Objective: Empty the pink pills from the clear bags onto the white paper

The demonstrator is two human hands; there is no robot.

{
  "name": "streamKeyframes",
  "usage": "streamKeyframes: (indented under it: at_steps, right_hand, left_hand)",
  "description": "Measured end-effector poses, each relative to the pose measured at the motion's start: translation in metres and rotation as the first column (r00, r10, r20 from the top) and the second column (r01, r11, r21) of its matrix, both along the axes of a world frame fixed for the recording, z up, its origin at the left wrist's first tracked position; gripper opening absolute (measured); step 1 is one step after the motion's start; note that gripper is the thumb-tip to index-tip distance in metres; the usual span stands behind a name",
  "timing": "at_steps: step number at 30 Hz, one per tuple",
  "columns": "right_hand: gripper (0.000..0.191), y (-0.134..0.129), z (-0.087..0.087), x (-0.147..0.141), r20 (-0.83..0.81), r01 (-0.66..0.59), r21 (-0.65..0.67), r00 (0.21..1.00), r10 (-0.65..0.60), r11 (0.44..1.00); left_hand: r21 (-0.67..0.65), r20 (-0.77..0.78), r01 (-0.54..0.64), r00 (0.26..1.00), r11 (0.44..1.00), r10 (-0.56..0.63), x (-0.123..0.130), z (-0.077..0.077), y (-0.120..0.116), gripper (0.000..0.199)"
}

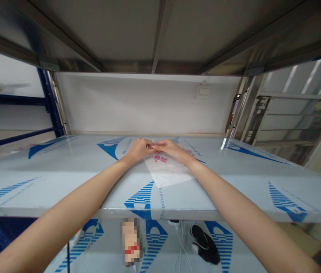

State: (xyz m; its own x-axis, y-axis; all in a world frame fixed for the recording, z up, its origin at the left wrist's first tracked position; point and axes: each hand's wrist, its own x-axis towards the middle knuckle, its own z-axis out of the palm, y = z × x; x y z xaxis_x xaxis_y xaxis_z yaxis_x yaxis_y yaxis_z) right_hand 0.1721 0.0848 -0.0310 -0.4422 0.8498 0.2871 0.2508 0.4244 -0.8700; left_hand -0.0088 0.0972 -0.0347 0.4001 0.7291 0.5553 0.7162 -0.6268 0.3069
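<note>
Translucent plastic bag (167, 170) — left hand (138, 149), right hand (169, 148) pinching its far edge — both stretched forward, fingertips (152, 145) meeting

The tiny dark item (149, 146) between the left hand (138, 149) and right hand (170, 148) is too small to tell; the pale, red-banded rectangular packet (130, 242) is pixelated.

Film-covered metal table (251, 182), translucent plastic sheet (167, 172)

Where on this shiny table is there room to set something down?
The blue-printed, film-wrapped table has room left of the left hand and right of the right hand. The middle is crowded: both hands meet over a translucent pink-printed sheet.
</note>
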Motion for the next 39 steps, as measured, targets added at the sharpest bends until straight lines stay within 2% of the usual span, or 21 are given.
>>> streamKeyframes:
  at_steps: [3,8,12,15,18,20,22,26,30,32,35,37,39]
  right_hand:
    - [0.012,0.009,-0.004,0.003,0.008,0.021,0.009,1.000,-0.021,1.000]
    - [0.014,0.016,-0.005,0.008,0.012,0.044,-0.023,0.999,-0.044,0.999]
    - [0.017,0.012,-0.003,0.007,0.138,0.131,0.093,0.980,-0.143,0.987]
    - [0.021,0.007,0.001,0.003,0.237,0.202,0.219,0.938,-0.253,0.955]
    - [0.021,0.001,0.006,0.003,0.344,0.273,0.356,0.851,-0.397,0.894]
    - [0.019,-0.002,0.009,0.005,0.391,0.328,0.413,0.779,-0.490,0.850]
    - [0.020,-0.003,0.010,0.006,0.388,0.364,0.439,0.748,-0.539,0.821]
    - [0.021,-0.002,0.006,0.008,0.342,0.367,0.472,0.762,-0.550,0.802]
    - [0.022,0.003,0.003,0.010,0.325,0.372,0.447,0.779,-0.536,0.813]
    - [0.022,0.006,0.002,0.011,0.299,0.380,0.432,0.795,-0.527,0.818]
    - [0.019,0.012,0.001,0.012,0.244,0.368,0.415,0.836,-0.492,0.832]
    - [0.018,0.015,0.001,0.012,0.198,0.353,0.398,0.868,-0.455,0.847]
    - [0.019,0.016,0.001,0.011,0.140,0.328,0.370,0.905,-0.402,0.869]
  left_hand:
    - [-0.037,-0.056,0.012,0.998,0.999,-0.014,0.000,0.002,-0.004,0.021]
    - [-0.075,-0.061,0.072,0.995,0.995,-0.077,-0.002,0.003,-0.002,0.021]
    - [-0.085,-0.104,0.066,0.992,0.994,-0.074,-0.001,0.003,-0.005,0.023]
    - [-0.054,-0.109,0.022,0.994,0.998,-0.028,0.001,0.004,-0.009,0.026]
    - [-0.001,-0.074,-0.029,0.997,1.000,0.029,0.003,0.007,-0.011,0.024]
    - [0.033,-0.014,-0.083,0.996,0.996,0.083,0.004,0.008,-0.012,0.022]
    - [0.046,0.031,-0.131,0.991,0.990,0.130,0.004,0.010,-0.014,0.021]
    - [0.047,-0.009,-0.146,0.989,0.988,0.147,0.004,0.011,-0.017,0.021]
    - [0.062,-0.057,-0.127,0.990,0.990,0.131,0.005,0.011,-0.020,0.022]
    - [0.069,-0.050,-0.116,0.992,0.991,0.120,0.005,0.011,-0.020,0.023]
    - [0.159,0.017,-0.074,0.997,0.984,0.072,0.004,0.009,-0.016,0.018]
    - [0.175,0.126,-0.061,0.991,0.983,0.039,0.001,0.006,-0.009,0.037]
    - [0.044,0.273,-0.034,0.962,0.998,0.021,-0.002,0.001,0.000,0.056]
